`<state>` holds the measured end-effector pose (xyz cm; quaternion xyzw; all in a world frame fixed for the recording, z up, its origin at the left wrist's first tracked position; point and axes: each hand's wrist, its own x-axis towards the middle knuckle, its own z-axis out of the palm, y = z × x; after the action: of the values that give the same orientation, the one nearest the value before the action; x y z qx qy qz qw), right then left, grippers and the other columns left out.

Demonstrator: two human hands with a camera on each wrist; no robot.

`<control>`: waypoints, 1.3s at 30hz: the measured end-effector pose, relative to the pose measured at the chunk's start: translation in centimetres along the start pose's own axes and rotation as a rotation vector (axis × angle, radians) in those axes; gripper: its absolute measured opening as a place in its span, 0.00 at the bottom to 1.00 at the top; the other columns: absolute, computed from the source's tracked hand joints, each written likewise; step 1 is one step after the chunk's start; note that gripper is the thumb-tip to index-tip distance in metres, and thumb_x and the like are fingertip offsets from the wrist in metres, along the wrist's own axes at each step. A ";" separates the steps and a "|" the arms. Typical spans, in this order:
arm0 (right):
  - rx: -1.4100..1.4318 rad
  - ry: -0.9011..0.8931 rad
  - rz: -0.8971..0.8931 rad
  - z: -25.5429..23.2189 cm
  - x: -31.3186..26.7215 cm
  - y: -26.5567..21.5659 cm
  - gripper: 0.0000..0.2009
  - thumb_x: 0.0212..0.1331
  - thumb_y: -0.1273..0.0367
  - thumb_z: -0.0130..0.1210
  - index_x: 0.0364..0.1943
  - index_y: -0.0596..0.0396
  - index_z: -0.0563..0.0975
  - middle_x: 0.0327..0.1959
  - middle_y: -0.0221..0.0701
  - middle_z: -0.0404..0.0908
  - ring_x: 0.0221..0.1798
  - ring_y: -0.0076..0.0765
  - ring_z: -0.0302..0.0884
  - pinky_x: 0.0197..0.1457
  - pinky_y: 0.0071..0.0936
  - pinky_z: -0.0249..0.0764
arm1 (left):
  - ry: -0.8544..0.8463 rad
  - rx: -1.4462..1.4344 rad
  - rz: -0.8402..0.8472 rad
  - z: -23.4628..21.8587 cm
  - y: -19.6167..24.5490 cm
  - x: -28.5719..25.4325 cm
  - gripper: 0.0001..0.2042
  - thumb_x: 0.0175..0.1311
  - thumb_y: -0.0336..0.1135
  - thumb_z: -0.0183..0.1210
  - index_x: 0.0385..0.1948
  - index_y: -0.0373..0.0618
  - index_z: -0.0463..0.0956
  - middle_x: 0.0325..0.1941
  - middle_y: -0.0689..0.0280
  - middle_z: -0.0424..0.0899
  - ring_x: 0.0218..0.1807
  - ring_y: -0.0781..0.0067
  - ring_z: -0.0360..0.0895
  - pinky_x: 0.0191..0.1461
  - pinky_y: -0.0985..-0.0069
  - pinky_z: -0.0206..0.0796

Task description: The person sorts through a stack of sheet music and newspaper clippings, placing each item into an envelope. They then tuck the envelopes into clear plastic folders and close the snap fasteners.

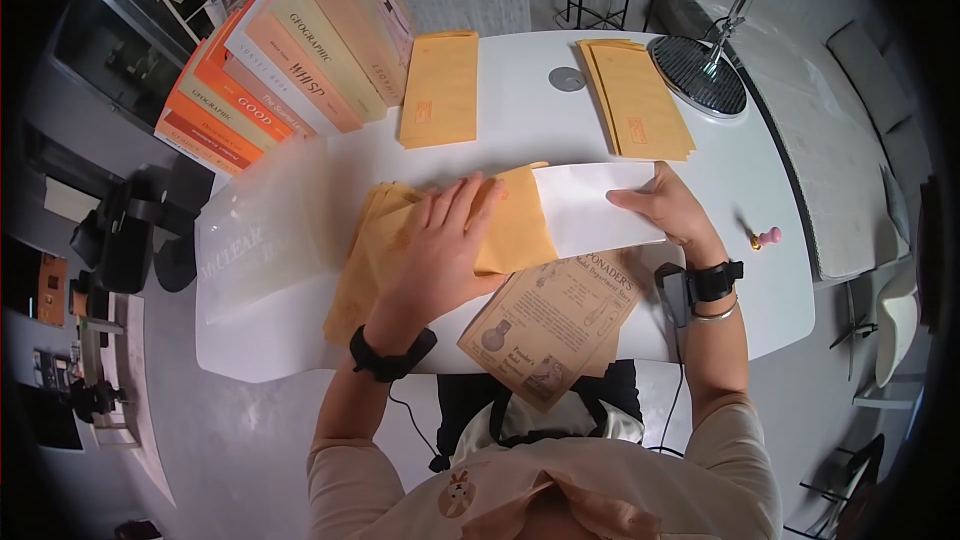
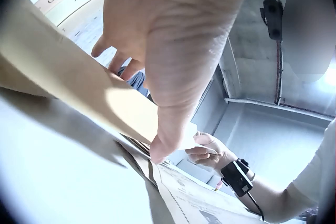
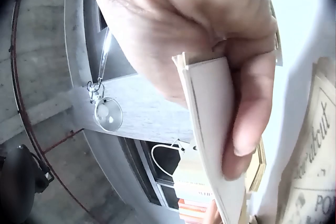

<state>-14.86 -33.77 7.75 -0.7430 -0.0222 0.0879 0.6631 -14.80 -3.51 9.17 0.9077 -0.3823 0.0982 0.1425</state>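
A tan paper envelope (image 1: 515, 220) lies across the front middle of the desk. White folded paper (image 1: 590, 202) juts from its right end. My left hand (image 1: 450, 235) spans the envelope, fingers at its far edge and thumb (image 2: 167, 140) at its near edge, holding it between them. At the other end my right hand (image 1: 675, 202) pinches the outer end of the white paper, thumb on top. Several thin layers show at the paper's end (image 3: 210, 92) in the right wrist view. Beneath the left hand is a fanned stack of tan envelopes (image 1: 350, 285).
Brown printed sheets (image 1: 545, 325) lie at the desk's near edge. Envelope piles stand at the back middle (image 1: 440, 90) and back right (image 1: 635, 105). Books (image 1: 290, 60) and a translucent plastic bag (image 1: 260, 230) are left. A lamp base (image 1: 700, 75) and pink-handled stamp (image 1: 767, 238) are right.
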 end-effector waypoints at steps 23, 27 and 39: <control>-0.074 0.003 -0.114 2.0 0.3 0.8 0.10 0.53 0.81 0.54 0.39 0.61 0.81 0.26 0.29 0.82 0.32 0.18 0.76 0.36 0.19 0.73 | -0.079 -0.214 0.038 0.8 5.0 4.5 0.44 0.45 0.41 0.68 0.66 0.42 0.53 0.64 0.48 0.61 0.64 0.47 0.60 0.65 0.56 0.55; 0.052 0.044 -0.194 1.9 0.6 1.2 0.10 0.57 0.80 0.53 0.42 0.59 0.80 0.31 0.29 0.81 0.32 0.17 0.75 0.37 0.17 0.73 | -0.154 -0.447 -0.129 1.4 4.2 5.5 0.39 0.50 0.42 0.67 0.64 0.39 0.58 0.54 0.48 0.73 0.54 0.50 0.72 0.57 0.62 0.66; 0.240 0.090 -0.095 2.7 0.7 0.8 0.17 0.68 0.62 0.48 0.41 0.64 0.80 0.43 0.36 0.82 0.43 0.26 0.78 0.47 0.22 0.74 | -0.133 -1.419 -0.447 8.0 -0.3 6.5 0.12 0.65 0.33 0.56 0.46 0.38 0.69 0.36 0.65 0.81 0.37 0.82 0.76 0.40 0.81 0.68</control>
<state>-14.64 -31.10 6.60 -0.6597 -0.0169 0.0248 0.7510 -9.52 -10.27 3.45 0.6579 -0.1680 -0.2586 0.6871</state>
